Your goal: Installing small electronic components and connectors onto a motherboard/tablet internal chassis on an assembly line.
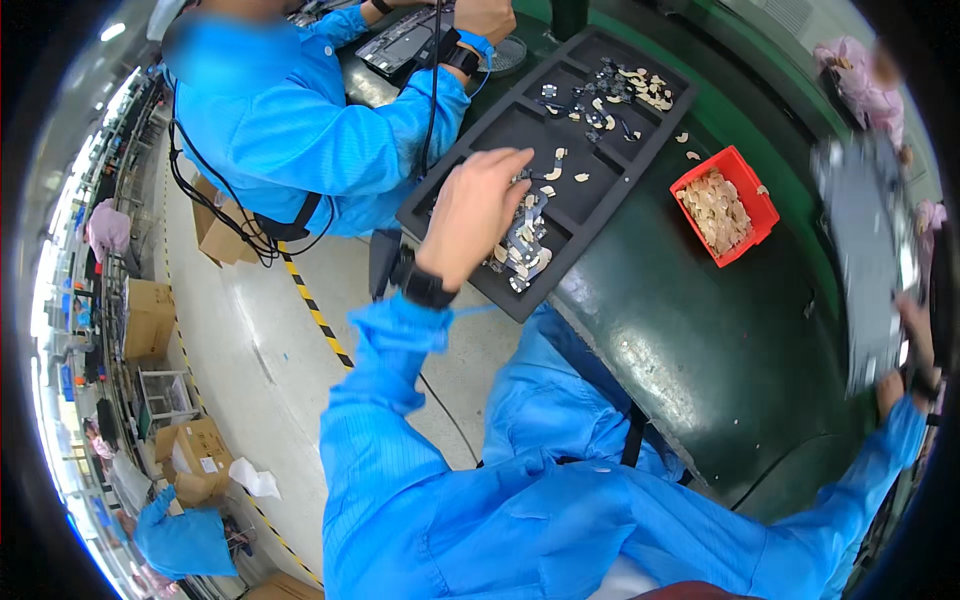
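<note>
My left hand (468, 218) reaches over the black compartment tray (598, 205), its fingers bent together above the near compartment. A small dark piece shows by the fingertips, but whether they grip it is hidden. Under and beside the hand lies a pile of small dark and silver parts (527, 245) with pale tabs. Far to the right, my right hand (914, 335) holds the edge of a flat dark grey panel (862, 250), which is tilted up and smeared by motion. Its exact kind cannot be made out.
A red bin (764, 212) of pale peeled pieces stands on the green tabletop (680, 330), with loose bits beside it. More small parts (620, 95) lie in the tray's far compartments. A co-worker in blue (310, 125) works close by at the upper left, near hanging black cables (433, 95).
</note>
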A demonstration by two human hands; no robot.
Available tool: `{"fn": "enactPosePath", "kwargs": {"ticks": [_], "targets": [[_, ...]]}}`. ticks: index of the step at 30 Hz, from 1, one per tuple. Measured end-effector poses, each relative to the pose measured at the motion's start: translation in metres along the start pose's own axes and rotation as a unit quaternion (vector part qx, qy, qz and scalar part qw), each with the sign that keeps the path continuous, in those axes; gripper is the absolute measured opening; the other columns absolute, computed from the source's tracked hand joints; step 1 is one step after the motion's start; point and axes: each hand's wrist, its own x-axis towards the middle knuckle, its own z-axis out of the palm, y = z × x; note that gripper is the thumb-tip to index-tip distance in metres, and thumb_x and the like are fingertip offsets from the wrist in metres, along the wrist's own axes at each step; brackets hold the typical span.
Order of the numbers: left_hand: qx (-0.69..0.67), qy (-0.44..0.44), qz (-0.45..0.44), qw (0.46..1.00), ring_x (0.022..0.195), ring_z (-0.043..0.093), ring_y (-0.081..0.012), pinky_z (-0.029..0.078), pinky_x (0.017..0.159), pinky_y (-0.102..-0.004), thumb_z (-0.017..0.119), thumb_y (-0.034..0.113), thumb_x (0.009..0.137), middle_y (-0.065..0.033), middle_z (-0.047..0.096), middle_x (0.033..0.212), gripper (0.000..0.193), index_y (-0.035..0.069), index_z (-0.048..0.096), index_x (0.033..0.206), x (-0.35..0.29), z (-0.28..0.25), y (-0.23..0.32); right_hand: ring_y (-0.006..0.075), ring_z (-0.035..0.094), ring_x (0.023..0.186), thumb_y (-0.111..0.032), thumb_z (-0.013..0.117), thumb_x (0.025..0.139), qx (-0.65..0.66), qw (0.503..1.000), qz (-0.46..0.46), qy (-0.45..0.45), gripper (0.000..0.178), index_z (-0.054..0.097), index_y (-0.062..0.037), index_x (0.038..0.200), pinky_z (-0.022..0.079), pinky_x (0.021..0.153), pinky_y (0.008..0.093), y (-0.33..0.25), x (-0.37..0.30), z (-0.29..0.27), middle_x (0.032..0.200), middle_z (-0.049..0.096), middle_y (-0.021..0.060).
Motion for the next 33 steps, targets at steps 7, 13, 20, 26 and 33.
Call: {"fn": "enactPosePath", "kwargs": {"ticks": [7,13,20,26,33], "targets": [[0.029,-0.153,0.035,0.987,0.093,0.071,-0.0381,0.056,0.085,-0.0446,0.076,0.011,0.086,-0.0182,0.076,0.099,0.017,0.0,0.079,0.098,0.039,0.013,-0.023,0.0188,0.06,0.112,-0.037,0.108,0.042,-0.012,0.919,0.005,-0.395,0.101,0.06,0.0049,0.12,0.047,0.1,0.0339,-0.097,-0.185,0.148,0.116,0.066,0.0119],[-0.16,-0.033,0.016,0.986,0.088,0.076,-0.0249,0.056,0.078,-0.0338,0.073,0.015,0.096,-0.0167,0.078,0.098,0.019,-0.002,0.078,0.103,0.056,0.006,0.028,0.0321,0.067,0.116,-0.015,0.085,0.081,-0.05,0.978,-0.178,0.096,0.047,0.07,0.0004,0.122,0.049,0.101,0.038,-0.101,-0.202,0.19,0.121,0.071,0.0186],[-0.25,-0.037,0.186,0.949,0.091,0.073,-0.0245,0.058,0.077,-0.0326,0.082,0.0,0.082,-0.0114,0.075,0.102,0.024,0.002,0.078,0.106,-0.007,0.05,0.232,0.0113,0.072,0.094,-0.013,0.07,0.102,0.516,0.852,-0.074,0.044,0.03,0.071,0.0057,0.125,0.058,0.08,0.0246,-0.249,-0.2,0.281,0.106,0.078,0.0092],[-0.4,0.0,0.114,0.909,0.095,0.073,-0.0275,0.059,0.083,-0.0362,0.087,0.002,0.078,-0.0146,0.076,0.109,0.036,0.001,0.078,0.113,-0.006,0.071,0.248,0.0088,0.071,0.087,-0.01,0.064,0.105,0.516,0.846,-0.074,0.11,0.032,0.066,0.0057,0.132,0.058,0.07,0.0234,-0.229,-0.199,0.284,0.105,0.077,0.0099],[-0.291,-0.041,0.094,0.951,0.122,0.064,-0.0336,0.047,0.102,-0.0429,0.083,0.021,0.085,-0.0153,0.07,0.129,0.048,0.005,0.07,0.129,-0.005,0.083,0.224,0.0104,0.071,0.085,-0.009,0.056,0.107,0.404,0.902,-0.111,0.107,0.026,0.066,0.0008,0.129,0.054,0.061,0.023,-0.221,-0.202,0.3,0.096,0.076,0.007]]}}
